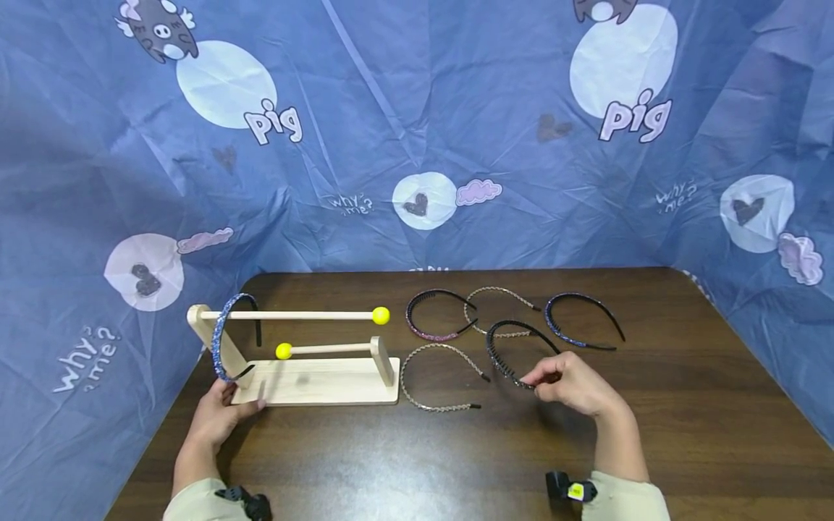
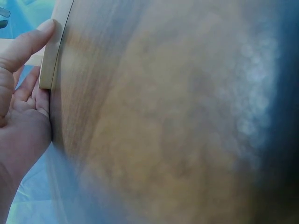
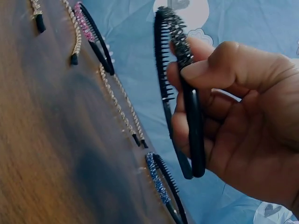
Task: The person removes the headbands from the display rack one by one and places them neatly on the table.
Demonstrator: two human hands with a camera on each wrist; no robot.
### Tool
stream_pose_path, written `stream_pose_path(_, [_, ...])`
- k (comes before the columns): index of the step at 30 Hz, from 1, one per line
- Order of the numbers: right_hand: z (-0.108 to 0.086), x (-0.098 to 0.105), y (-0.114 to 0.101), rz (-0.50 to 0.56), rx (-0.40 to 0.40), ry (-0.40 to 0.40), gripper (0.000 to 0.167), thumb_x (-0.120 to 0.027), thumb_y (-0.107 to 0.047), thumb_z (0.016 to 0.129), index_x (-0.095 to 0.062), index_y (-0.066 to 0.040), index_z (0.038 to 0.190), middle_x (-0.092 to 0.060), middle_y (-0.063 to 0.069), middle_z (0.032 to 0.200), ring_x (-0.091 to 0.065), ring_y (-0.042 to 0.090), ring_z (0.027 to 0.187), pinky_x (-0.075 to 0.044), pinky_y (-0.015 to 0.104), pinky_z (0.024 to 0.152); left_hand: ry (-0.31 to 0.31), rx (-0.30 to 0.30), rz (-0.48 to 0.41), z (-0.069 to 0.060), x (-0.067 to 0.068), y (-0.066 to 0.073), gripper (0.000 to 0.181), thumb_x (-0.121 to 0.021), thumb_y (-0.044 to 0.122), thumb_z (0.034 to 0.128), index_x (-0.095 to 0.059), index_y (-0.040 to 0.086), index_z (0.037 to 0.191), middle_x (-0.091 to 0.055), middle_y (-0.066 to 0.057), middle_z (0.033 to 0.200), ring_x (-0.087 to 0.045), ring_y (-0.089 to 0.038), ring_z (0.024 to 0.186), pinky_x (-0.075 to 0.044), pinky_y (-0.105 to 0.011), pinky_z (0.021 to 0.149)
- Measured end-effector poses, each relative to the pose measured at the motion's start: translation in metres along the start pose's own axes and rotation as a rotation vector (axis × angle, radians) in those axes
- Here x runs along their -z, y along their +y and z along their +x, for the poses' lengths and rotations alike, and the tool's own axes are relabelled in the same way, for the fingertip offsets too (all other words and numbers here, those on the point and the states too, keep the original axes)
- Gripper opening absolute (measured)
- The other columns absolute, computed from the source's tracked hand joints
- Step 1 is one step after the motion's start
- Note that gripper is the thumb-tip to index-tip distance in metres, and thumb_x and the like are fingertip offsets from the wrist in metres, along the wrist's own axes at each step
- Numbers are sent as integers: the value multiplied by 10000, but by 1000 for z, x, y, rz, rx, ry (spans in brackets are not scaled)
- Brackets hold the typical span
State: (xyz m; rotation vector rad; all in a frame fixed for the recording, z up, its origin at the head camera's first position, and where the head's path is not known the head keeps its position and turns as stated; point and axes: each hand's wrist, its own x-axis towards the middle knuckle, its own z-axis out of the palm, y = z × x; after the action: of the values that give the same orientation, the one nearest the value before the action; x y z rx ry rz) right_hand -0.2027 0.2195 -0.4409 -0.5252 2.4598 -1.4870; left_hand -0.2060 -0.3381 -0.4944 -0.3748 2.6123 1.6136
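Note:
A black glittery headband with comb teeth point(image 1: 493, 354) is pinched between the thumb and fingers of my right hand point(image 1: 580, 383). In the right wrist view the thumb lies on one arm of the band point(image 3: 177, 35), above the table. My left hand point(image 1: 213, 423) grips the left end of a pale wooden stand point(image 1: 313, 387), its thumb on the edge of the base point(image 2: 53, 56). A blue glitter headband point(image 1: 218, 347) hangs at the left of the stand's upper rod point(image 1: 306, 315). Some left fingers are hidden behind the base.
On the brown table point(image 1: 456, 463) lie a pink-and-black headband point(image 1: 430, 336), a gold braided one point(image 1: 405, 376), another gold braided one point(image 1: 502, 290) and a blue glitter one point(image 1: 554, 329). Yellow balls cap the rods, one being the upper ball point(image 1: 381, 315). A blue cloth point(image 1: 365, 145) hangs behind.

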Motion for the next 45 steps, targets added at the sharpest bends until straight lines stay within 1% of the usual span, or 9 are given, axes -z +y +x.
stream_pose_path(4, [-1,-2,7,-25,-19,-39,219,-615,61,712,-702,17,907,-657,96,870,-498,169,776,-453,298,650,-1,5,2,-1,0,0,835,-717,-6,747,-223,-62,1418,-247,-306,1433,-255,-404,1306,-252,-470,1032])
stream_pose_path(9, [-2,-4,14,-47,-28,-62,221,-611,67,685,-702,18,881,-659,86,826,-499,167,740,-437,280,618,-3,-3,-3,-1,-1,0,826,-718,-8,751,-231,-56,1417,-260,-298,1431,-269,-388,1302,-266,-432,1035])
stream_pose_path(13, [-1,-5,20,-56,-33,-77,222,-608,68,687,-704,17,881,-658,96,821,-496,160,710,-426,267,593,-2,5,7,0,0,2,844,-729,13,749,-225,-54,1422,-247,-300,1436,-259,-402,1305,-256,-443,1038])
stream_pose_path(14, [-1,-5,21,-56,-39,-83,223,-606,66,689,-705,17,882,-657,97,822,-495,155,698,-423,263,583,-1,12,5,-1,0,2,856,-733,18,746,-217,-56,1425,-233,-305,1438,-245,-415,1308,-235,-476,1039])
stream_pose_path(22, [2,-10,31,17,-86,-120,208,-626,87,689,-687,69,887,-633,58,733,-519,116,646,-436,240,570,1,-3,1,-1,0,1,823,-719,-11,740,-243,-60,1410,-265,-307,1424,-274,-401,1296,-253,-468,1033])
stream_pose_path(26, [3,-12,36,19,-112,-113,195,-636,87,688,-687,65,875,-646,82,744,-529,140,653,-445,265,579,-4,-3,4,0,0,0,835,-727,1,742,-235,-57,1414,-258,-306,1428,-268,-404,1299,-248,-471,1034])
stream_pose_path(30, [6,-12,37,-34,-126,-96,184,-656,73,677,-701,28,849,-663,78,778,-537,164,672,-447,295,595,-6,4,5,1,0,1,855,-738,24,745,-221,-55,1421,-237,-307,1435,-247,-417,1305,-233,-480,1039])
stream_pose_path(39, [9,-14,37,-79,-118,-98,188,-648,93,658,-704,33,827,-648,50,737,-529,124,650,-444,269,578,2,-14,8,-1,-2,2,814,-714,-14,750,-242,-55,1412,-272,-309,1420,-300,-401,1281,-274,-474,1016])
stream_pose_path(45, [9,-14,37,-100,-111,-93,187,-653,73,668,-709,10,835,-661,66,798,-530,155,693,-451,305,609,8,-7,14,-1,-2,3,833,-712,-13,747,-225,-53,1421,-259,-316,1422,-284,-425,1283,-274,-489,1014])
